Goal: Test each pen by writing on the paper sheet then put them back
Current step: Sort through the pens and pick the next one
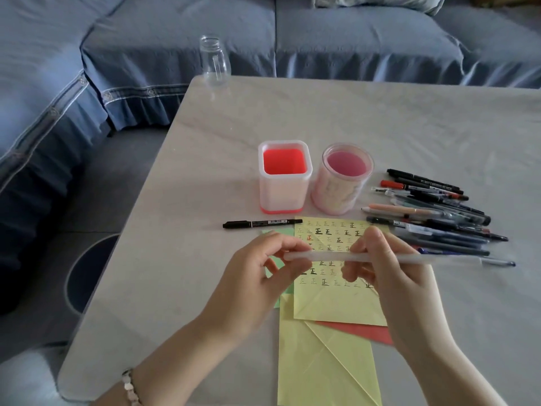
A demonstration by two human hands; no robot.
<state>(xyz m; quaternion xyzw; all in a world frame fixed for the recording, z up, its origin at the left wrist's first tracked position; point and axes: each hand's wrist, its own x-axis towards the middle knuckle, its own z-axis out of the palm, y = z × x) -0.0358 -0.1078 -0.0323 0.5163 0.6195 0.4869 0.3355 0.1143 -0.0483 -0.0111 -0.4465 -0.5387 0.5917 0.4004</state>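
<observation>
A person's two hands hold one pale, frosted pen (328,257) level above a yellow paper sheet (336,303), which lies near the near edge of a light grey table (380,118). The left hand (257,282) pinches the pen's left end between thumb and fingertips; blur hides whether that end is a cap. The right hand (389,276) grips the barrel further along, fingers curled round it. The sheet is covered with rows of small written characters, mostly black, one red.

Toward the table's middle, just beyond the sheet's far edge, stand two pen holders side by side: a square white one (284,183) with a red inside and a round pink one (342,183). A pile of pens (439,212) lies toward the right edge. A black marker (260,223) lies flat at the sheet's far left corner. A clear bottle (214,61) stands at the table's far left corner.
</observation>
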